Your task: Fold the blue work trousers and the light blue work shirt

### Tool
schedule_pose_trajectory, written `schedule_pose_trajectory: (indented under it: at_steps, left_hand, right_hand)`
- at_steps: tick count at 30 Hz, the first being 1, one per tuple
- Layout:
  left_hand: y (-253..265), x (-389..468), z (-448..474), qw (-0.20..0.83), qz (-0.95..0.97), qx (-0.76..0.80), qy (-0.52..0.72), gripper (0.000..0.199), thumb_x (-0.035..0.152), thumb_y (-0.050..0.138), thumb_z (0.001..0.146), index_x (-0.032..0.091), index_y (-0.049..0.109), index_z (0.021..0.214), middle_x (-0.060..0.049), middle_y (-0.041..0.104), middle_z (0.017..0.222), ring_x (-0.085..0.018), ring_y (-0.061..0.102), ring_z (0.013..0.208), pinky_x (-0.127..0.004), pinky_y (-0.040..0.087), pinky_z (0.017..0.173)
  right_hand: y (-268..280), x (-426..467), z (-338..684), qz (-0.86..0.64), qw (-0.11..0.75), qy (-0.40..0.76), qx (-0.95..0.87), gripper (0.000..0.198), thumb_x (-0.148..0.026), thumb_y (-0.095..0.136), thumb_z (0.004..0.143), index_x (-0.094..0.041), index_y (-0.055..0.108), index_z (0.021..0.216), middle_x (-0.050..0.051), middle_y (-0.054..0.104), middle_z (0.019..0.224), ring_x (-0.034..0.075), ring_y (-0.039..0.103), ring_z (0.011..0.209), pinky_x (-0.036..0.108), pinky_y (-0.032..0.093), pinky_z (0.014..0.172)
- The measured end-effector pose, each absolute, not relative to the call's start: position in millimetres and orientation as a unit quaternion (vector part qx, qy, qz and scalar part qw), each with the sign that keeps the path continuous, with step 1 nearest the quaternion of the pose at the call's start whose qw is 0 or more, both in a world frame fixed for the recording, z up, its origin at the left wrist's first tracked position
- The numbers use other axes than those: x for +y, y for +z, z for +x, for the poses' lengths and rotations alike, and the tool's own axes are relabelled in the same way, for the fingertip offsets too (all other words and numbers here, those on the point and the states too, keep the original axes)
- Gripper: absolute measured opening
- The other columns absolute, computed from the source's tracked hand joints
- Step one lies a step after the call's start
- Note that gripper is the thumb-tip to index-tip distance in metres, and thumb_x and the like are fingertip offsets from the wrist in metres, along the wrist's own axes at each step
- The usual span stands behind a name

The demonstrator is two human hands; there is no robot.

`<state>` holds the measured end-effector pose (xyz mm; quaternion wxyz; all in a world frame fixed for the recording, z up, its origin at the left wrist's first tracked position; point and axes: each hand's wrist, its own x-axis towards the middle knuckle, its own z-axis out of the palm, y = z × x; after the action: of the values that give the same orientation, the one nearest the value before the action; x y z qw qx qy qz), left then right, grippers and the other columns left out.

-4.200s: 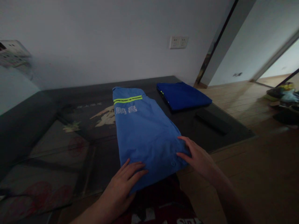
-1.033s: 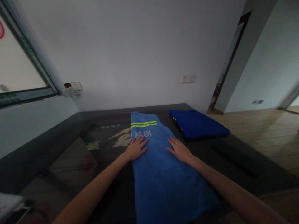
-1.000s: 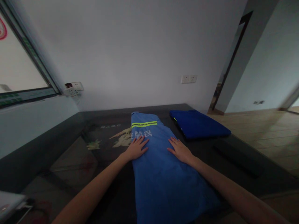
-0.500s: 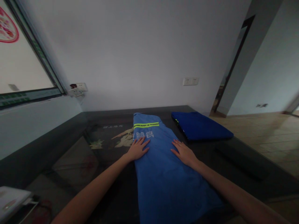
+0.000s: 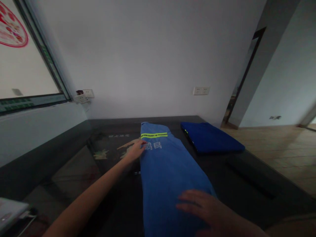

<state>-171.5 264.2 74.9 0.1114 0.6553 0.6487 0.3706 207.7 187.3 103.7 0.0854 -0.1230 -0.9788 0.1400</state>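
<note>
A blue work garment (image 5: 170, 171) with yellow-green reflective stripes and pale lettering lies lengthwise, folded over, on the dark table (image 5: 118, 204). My left hand (image 5: 136, 150) is at its left edge, beside the lettering, with fingers drawn together on the cloth edge. My right hand (image 5: 202, 209) is over the near part of the garment, its fingers stretched out and smeared by motion. Whether it touches the cloth I cannot tell.
A darker blue folded garment (image 5: 212, 138) lies at the far right of the table. Near it is a long black object (image 5: 250, 176). A white device (image 5: 12, 210) with a cable stands at the left front. A wall (image 5: 148, 65) rises behind the table.
My left hand has slid left from flat on the garment to its edge, fingers closing. My right hand has moved back towards me. The garment's right side now lies further in.
</note>
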Motion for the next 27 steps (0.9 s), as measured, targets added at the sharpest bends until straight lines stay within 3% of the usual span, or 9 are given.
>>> schedule_pose_trajectory:
  at_steps: [3, 6, 9, 12, 18, 24, 27]
  left_hand:
    - [89.7, 209.6, -146.3, 0.167, 0.822, 0.488, 0.241, 0.035, 0.036, 0.052, 0.088, 0.023, 0.058, 0.119, -0.009, 0.054, 0.128, -0.024, 0.048, 0.121, -0.042, 0.034, 0.106]
    - [100.1, 148.2, -121.2, 0.207, 0.907, 0.353, 0.103, 0.072, 0.05, 0.066, 0.074, 0.029, 0.041, 0.138, -0.01, 0.038, 0.145, -0.031, 0.036, 0.132, -0.05, 0.027, 0.11]
    - [106.2, 110.3, -105.3, 0.216, 0.926, 0.307, 0.036, 0.079, 0.052, 0.066, 0.074, 0.032, 0.031, 0.143, -0.008, 0.035, 0.148, -0.032, 0.03, 0.136, -0.057, 0.011, 0.113]
    - [104.5, 101.6, -98.4, 0.205, 0.925, 0.321, 0.021, 0.081, 0.052, 0.065, 0.074, 0.03, 0.029, 0.144, -0.01, 0.035, 0.147, -0.033, 0.03, 0.136, -0.06, 0.011, 0.112]
    - [84.3, 112.6, -91.4, 0.131, 0.948, 0.287, 0.044, 0.071, 0.043, 0.063, 0.078, 0.025, 0.034, 0.141, -0.012, 0.046, 0.14, -0.03, 0.04, 0.13, -0.056, 0.013, 0.113]
    - [81.2, 116.1, -82.5, -0.004, 0.966, 0.251, 0.062, 0.039, 0.021, 0.042, 0.093, 0.026, 0.044, 0.132, -0.008, 0.06, 0.123, -0.02, 0.054, 0.115, -0.043, 0.03, 0.11]
    - [82.0, 116.9, -75.3, -0.006, 0.959, 0.268, 0.088, 0.034, 0.019, 0.04, 0.093, 0.023, 0.05, 0.126, -0.009, 0.065, 0.113, -0.02, 0.059, 0.106, -0.038, 0.04, 0.1]
  right_hand:
    - [73.0, 170.0, 226.6, -0.118, 0.112, 0.016, -0.987, 0.07, -0.015, 0.062, 0.078, -0.037, 0.037, 0.14, 0.003, 0.054, 0.134, 0.022, 0.053, 0.12, 0.033, 0.047, 0.096]
    - [43.4, 174.7, 241.3, -0.159, 0.147, -0.057, -0.975, 0.075, -0.007, 0.056, 0.073, -0.03, 0.036, 0.142, 0.006, 0.051, 0.136, 0.023, 0.055, 0.118, 0.032, 0.049, 0.094]
    - [33.1, 182.2, 251.3, -0.174, 0.151, -0.057, -0.971, 0.08, -0.004, 0.051, 0.065, -0.026, 0.039, 0.141, 0.007, 0.05, 0.136, 0.024, 0.055, 0.118, 0.035, 0.05, 0.093]
    - [35.0, 185.4, 259.5, -0.167, 0.137, -0.002, -0.976, 0.09, -0.002, 0.047, 0.054, -0.028, 0.041, 0.14, 0.004, 0.047, 0.139, 0.024, 0.053, 0.12, 0.036, 0.049, 0.097]
    - [37.9, 184.0, 268.6, -0.176, 0.111, 0.061, -0.976, 0.098, -0.003, 0.044, 0.047, -0.03, 0.039, 0.14, 0.001, 0.041, 0.141, 0.025, 0.05, 0.122, 0.038, 0.046, 0.1]
    - [39.5, 183.2, 269.4, -0.172, 0.117, 0.065, -0.976, 0.089, 0.0, 0.044, 0.056, -0.033, 0.039, 0.14, 0.0, 0.044, 0.139, 0.022, 0.049, 0.124, 0.038, 0.044, 0.101]
    - [40.5, 184.1, 271.9, -0.184, 0.115, 0.088, -0.972, 0.084, 0.0, 0.046, 0.058, -0.033, 0.044, 0.136, 0.002, 0.048, 0.137, 0.022, 0.051, 0.122, 0.039, 0.042, 0.102]
